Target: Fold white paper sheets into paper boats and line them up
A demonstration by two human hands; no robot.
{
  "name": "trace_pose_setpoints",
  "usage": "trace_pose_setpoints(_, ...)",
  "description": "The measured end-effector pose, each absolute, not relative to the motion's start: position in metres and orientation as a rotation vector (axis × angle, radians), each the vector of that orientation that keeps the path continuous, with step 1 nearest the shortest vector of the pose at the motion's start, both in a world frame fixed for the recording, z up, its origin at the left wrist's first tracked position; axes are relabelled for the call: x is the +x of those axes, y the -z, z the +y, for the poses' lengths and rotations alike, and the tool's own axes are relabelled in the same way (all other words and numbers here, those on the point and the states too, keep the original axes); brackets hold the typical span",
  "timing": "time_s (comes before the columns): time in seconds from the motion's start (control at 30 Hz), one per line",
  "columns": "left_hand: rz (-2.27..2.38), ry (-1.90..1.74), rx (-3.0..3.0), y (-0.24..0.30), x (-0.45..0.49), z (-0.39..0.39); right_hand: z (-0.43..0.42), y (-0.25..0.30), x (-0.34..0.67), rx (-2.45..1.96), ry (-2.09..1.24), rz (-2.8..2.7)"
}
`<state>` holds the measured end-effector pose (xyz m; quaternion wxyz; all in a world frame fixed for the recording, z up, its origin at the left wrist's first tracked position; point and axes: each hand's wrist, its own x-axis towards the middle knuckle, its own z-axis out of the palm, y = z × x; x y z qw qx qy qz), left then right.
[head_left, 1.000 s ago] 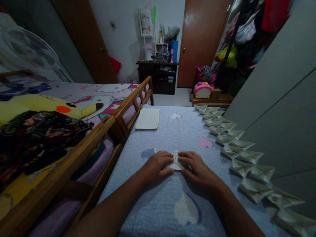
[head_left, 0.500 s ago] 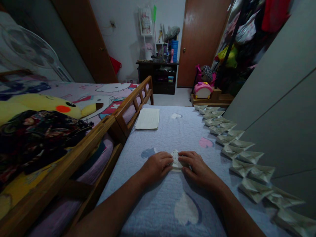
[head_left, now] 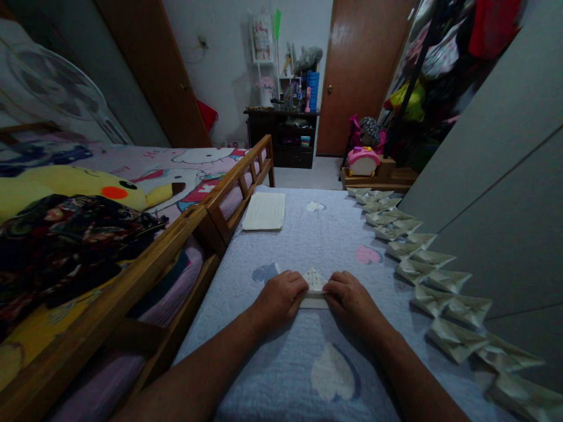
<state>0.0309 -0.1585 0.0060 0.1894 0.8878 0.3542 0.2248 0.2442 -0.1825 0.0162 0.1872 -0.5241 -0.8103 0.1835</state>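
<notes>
Between my hands lies a partly folded sheet of paper (head_left: 315, 281), pale with faint print, on the blue quilted bedspread (head_left: 290, 363). It has a triangular top and a straight folded strip along the near edge. My left hand (head_left: 284, 296) pinches the left end of that strip between thumb and fingers. At the right end, my right hand (head_left: 347, 293) grips it the same way. The fingers cover both corners of the paper. To the right run rows of finished folded paper boats (head_left: 448, 337). A stack of flat paper sheets (head_left: 264, 211) rests at the far left of the bedspread.
A wooden bed rail (head_left: 193, 225) borders the left side, with a yellow plush toy (head_left: 83, 184) and dark patterned cloth (head_left: 65, 249) beyond it. A grey cabinet (head_left: 497, 193) stands on the right. Further off are a dark shelf unit (head_left: 281, 138) and a pink toy case (head_left: 363, 161).
My hands have moved slightly apart. More of the paper's triangular top now shows, and the fingers have shifted from lying over it to pinching the ends of the near strip.
</notes>
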Motion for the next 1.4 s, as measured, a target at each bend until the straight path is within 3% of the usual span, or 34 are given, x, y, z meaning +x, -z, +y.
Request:
trace_pose_setpoints(0.23,1.131,-0.513,2.386,-0.008,0.034,-0.158,-0.180,-0.018,0.247,-1.568,-0.624,-2.220)
trace_pose_setpoints(0.73,1.441,-0.456,2.299,-0.009,0.032,-0.154,-0.174,-0.008,0.247,-1.822,-0.484,-2.142)
trace_pose_setpoints(1.4,1.511,-0.456,2.334,-0.008,0.033,-0.157,-0.179,-0.010,0.240,-1.917,-0.337,-2.096)
